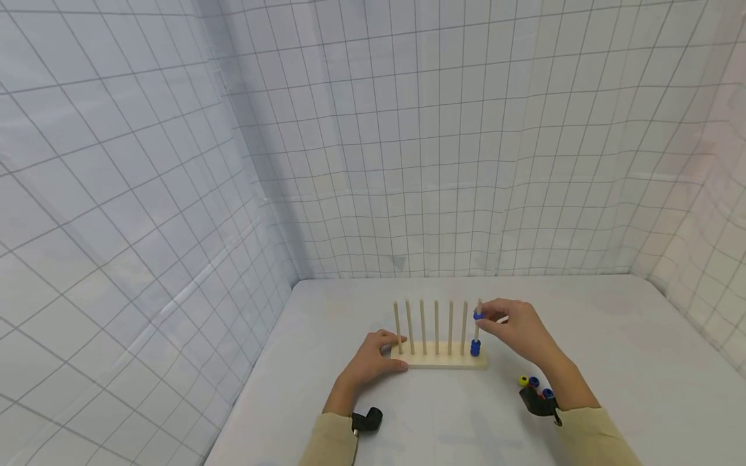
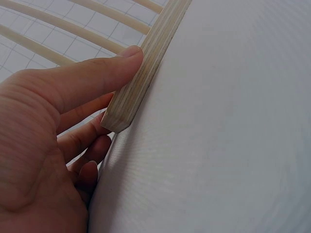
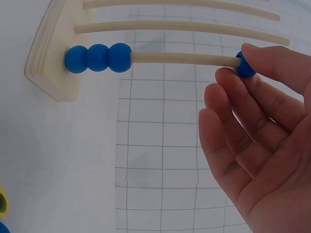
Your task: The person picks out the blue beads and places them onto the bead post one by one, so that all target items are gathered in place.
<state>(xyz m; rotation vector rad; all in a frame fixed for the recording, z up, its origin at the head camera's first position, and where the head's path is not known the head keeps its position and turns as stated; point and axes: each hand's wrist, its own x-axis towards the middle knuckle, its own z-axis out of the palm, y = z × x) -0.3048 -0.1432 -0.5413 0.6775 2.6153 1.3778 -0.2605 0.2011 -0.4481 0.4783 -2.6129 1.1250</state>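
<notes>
A pale wooden base (image 1: 437,364) with a row of several upright pegs (image 1: 436,327) stands on the table. My left hand (image 1: 373,358) grips its left end; in the left wrist view the thumb (image 2: 130,56) lies on the front edge and the other fingers are behind. At the rightmost peg (image 3: 184,58), my right hand (image 1: 519,327) pinches a blue bead (image 3: 247,65) between thumb and fingers, round the peg near its tip. Three blue beads (image 3: 98,58) sit stacked at the bottom of that same peg. The other pegs carry no beads.
Loose beads lie on the white table (image 1: 443,414) near my right wrist: a yellow bead (image 1: 523,381), blue beads (image 1: 533,382) and a bit of red, partly hidden by the black wrist camera (image 1: 537,402). Grid-patterned white sheets (image 1: 419,162) hang behind and at the sides.
</notes>
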